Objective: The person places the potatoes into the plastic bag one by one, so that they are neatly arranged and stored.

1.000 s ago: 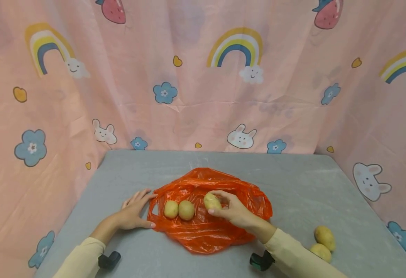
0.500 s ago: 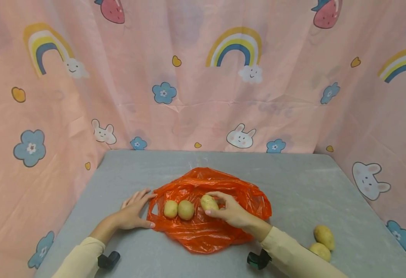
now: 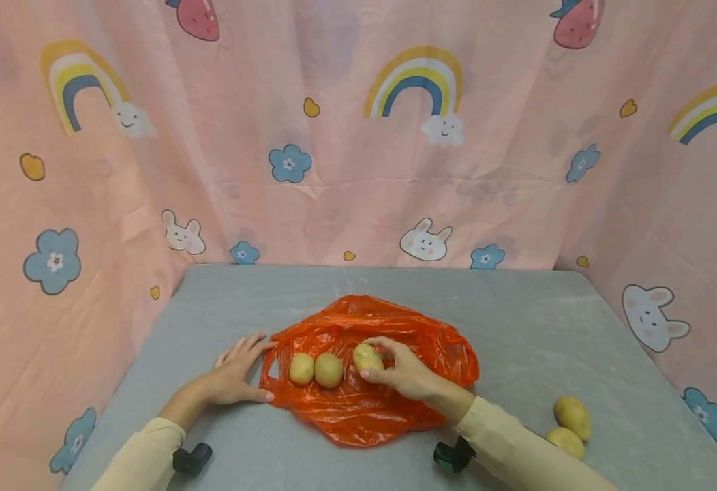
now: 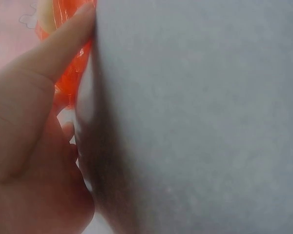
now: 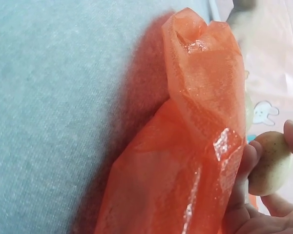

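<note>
An orange-red plastic bag (image 3: 364,416) lies spread on the table. On its left part two potatoes rest side by side, a paler potato (image 3: 301,369) and a browner potato (image 3: 329,370). My right hand (image 3: 409,372) holds a third potato (image 3: 367,357) between thumb and fingers over the bag, just right of those two. The right wrist view shows this held potato (image 5: 272,163) beyond a raised fold of the bag (image 5: 205,87). Thumb and fingers spread, my left hand (image 3: 236,375) touches the bag's left edge by its handle hole.
To the right on the grey table (image 3: 518,320) lie two more potatoes, an upper potato (image 3: 572,418) and a lower potato (image 3: 566,442), touching each other. A pink printed curtain (image 3: 346,170) hangs around the back and sides of the table.
My right hand has shifted slightly left with the potato, closer to the two on the bag. The left hand stays in place at the bag's edge.
</note>
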A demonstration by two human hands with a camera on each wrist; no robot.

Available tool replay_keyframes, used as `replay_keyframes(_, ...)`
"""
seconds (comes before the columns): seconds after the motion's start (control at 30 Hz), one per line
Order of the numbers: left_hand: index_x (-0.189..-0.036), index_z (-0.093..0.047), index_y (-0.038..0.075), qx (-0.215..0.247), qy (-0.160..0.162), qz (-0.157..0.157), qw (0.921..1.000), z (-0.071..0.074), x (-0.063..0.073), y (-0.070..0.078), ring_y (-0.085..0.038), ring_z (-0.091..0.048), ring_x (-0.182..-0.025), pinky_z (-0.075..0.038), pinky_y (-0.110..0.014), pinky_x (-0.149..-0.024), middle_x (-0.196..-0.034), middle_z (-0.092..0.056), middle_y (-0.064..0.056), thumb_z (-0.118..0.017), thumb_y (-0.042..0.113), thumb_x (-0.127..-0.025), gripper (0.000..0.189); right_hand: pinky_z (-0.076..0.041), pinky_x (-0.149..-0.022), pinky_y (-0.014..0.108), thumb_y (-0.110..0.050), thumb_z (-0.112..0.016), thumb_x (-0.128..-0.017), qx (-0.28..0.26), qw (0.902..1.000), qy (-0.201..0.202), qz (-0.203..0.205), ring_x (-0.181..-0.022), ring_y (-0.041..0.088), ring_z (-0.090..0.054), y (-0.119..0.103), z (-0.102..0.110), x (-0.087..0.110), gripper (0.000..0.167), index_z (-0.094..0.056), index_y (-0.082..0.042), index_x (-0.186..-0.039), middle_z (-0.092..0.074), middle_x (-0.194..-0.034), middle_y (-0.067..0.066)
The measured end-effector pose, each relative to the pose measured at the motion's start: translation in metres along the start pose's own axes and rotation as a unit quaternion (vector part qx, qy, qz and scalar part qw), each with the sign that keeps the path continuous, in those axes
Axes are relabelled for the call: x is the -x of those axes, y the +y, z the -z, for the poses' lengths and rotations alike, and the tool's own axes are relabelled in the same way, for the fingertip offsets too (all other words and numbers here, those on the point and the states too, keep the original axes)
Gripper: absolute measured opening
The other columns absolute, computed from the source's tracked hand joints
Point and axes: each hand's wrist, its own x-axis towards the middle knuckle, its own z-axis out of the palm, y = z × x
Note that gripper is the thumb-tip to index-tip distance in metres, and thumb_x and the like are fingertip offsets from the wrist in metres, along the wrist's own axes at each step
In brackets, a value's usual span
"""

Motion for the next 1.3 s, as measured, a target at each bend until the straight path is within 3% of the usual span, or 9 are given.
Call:
replay_keyframes(0.17, -0.154, -0.038, 0.017, 0.001, 0.011, -0.004, 0.9999, -0.004, -0.002, -0.006, -0.05, -0.011, -0.153, -0.009, -0.073, -0.112, -0.167, -0.02, -0.016, -0.085, 0.053, -0.073, 0.1, -0.055, -0.066, 0.032, -0.023, -0.067, -0.098, -0.006, 0.9999, -0.004, -0.011, -0.076, 0.018, -0.06, -0.001, -0.003, -0.001, 0.064, -0.036, -0.014, -0.153, -0.057, -0.124, 0.023)
replay_keyframes(0.3, -0.153, -0.038, 0.016, 0.001, 0.014, -0.007, 0.9999, -0.006, -0.003, -0.009, -0.05, -0.011, -0.153, -0.008, -0.074, -0.112, -0.167, -0.02, -0.016, -0.086, 0.052, -0.073, 0.1, -0.056, -0.065, 0.031, -0.02, -0.065, -0.099, -0.011, 0.9998, -0.015, -0.008, -0.073, 0.018, -0.06, 0.0, -0.004, -0.003, 0.059, -0.04, -0.01, -0.151, -0.057, -0.117, 0.02)
replay_keyframes(0.57, -0.154, -0.038, 0.016, 0.005, 0.009, -0.004, 0.9999, -0.006, -0.004, -0.008, -0.051, -0.008, -0.153, -0.006, -0.074, -0.112, -0.167, -0.018, -0.016, -0.086, 0.05, -0.073, 0.1, -0.05, -0.062, 0.028, -0.004, -0.071, -0.089, 0.006, 0.9998, -0.018, -0.001, -0.072, 0.017, -0.056, -0.002, -0.008, -0.006, 0.063, -0.041, -0.006, -0.144, -0.051, -0.116, 0.019)
replay_keyframes(0.73, -0.154, -0.037, 0.017, 0.006, 0.008, -0.003, 0.9999, -0.005, -0.004, -0.008, -0.051, -0.007, -0.153, -0.006, -0.074, -0.113, -0.167, -0.018, -0.016, -0.086, 0.051, -0.073, 0.101, -0.047, -0.07, 0.028, 0.002, -0.072, -0.086, 0.037, 0.9992, -0.01, 0.009, -0.088, 0.02, -0.053, -0.004, -0.013, -0.009, 0.064, -0.042, -0.006, -0.142, -0.051, -0.12, 0.018)
replay_keyframes(0.9, -0.153, -0.038, 0.016, 0.006, 0.011, -0.007, 0.9999, -0.006, -0.003, -0.008, -0.052, -0.008, -0.153, -0.006, -0.073, -0.112, -0.167, -0.019, -0.017, -0.086, 0.053, -0.072, 0.102, -0.046, -0.078, 0.029, -0.005, -0.078, -0.085, 0.07, 0.9975, 0.004, 0.007, -0.1, 0.022, -0.053, -0.005, -0.018, -0.011, 0.065, -0.045, -0.005, -0.141, -0.055, -0.12, 0.017)
replay_keyframes(1.13, -0.154, -0.038, 0.013, -0.002, 0.005, -0.015, 0.9999, 0.001, 0.001, 0.0, -0.057, -0.01, -0.15, -0.009, -0.076, -0.11, -0.165, -0.02, -0.022, -0.085, 0.052, -0.074, 0.1, -0.048, -0.083, 0.035, -0.02, -0.084, -0.082, 0.144, 0.9894, 0.017, 0.003, -0.098, 0.02, -0.056, 0.001, -0.021, -0.015, 0.066, -0.051, -0.008, -0.139, -0.061, -0.113, 0.009)
replay_keyframes(1.3, -0.154, -0.038, 0.013, -0.008, -0.001, -0.006, 0.9999, 0.002, 0.001, 0.003, -0.056, -0.01, -0.151, -0.009, -0.077, -0.111, -0.166, -0.019, -0.021, -0.085, 0.05, -0.075, 0.1, -0.048, -0.081, 0.036, -0.025, -0.085, -0.081, 0.166, 0.9859, 0.024, -0.001, -0.095, 0.019, -0.056, 0.002, -0.022, -0.017, 0.064, -0.054, -0.01, -0.135, -0.061, -0.11, 0.008)
